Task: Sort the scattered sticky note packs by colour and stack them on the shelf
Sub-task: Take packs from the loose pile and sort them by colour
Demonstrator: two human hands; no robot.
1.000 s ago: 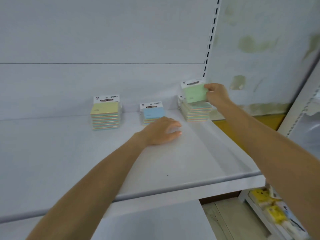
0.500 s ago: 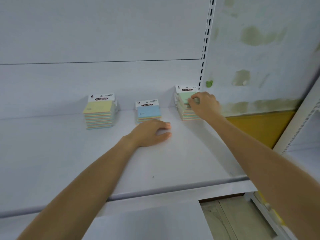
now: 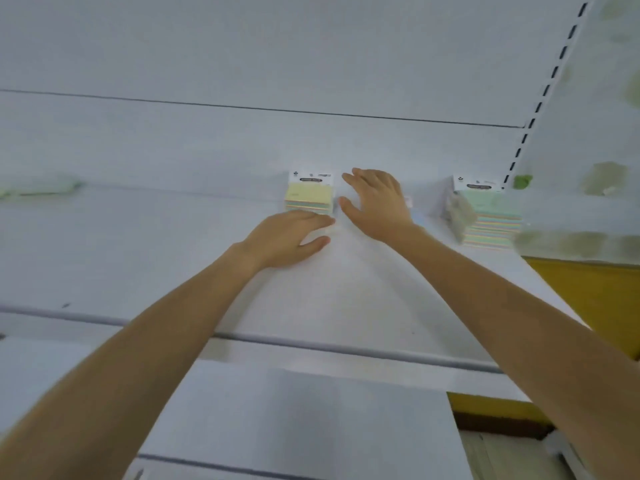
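A stack of sticky note packs with a yellow pack on top (image 3: 309, 195) stands at the back of the white shelf (image 3: 363, 299). My left hand (image 3: 287, 239) lies flat on the shelf just in front of it, fingers straight. My right hand (image 3: 375, 202) hovers open to the right of the yellow stack, fingers spread, and hides most of the blue-topped stack; only a sliver of it (image 3: 417, 218) shows. A taller stack with a green pack on top (image 3: 488, 213) stands further right, apart from both hands.
The shelf's grey front edge (image 3: 346, 348) runs across the middle. A slotted upright (image 3: 540, 102) rises at the back right. A yellow panel (image 3: 588, 299) sits right of the shelf. Another white shelf (image 3: 294, 427) lies below. Blurred greenish objects (image 3: 38, 187) lie far left.
My right hand left the green stack and moved left over the blue stack, now open. My left hand shifted toward the yellow stack. The camera view swung left.
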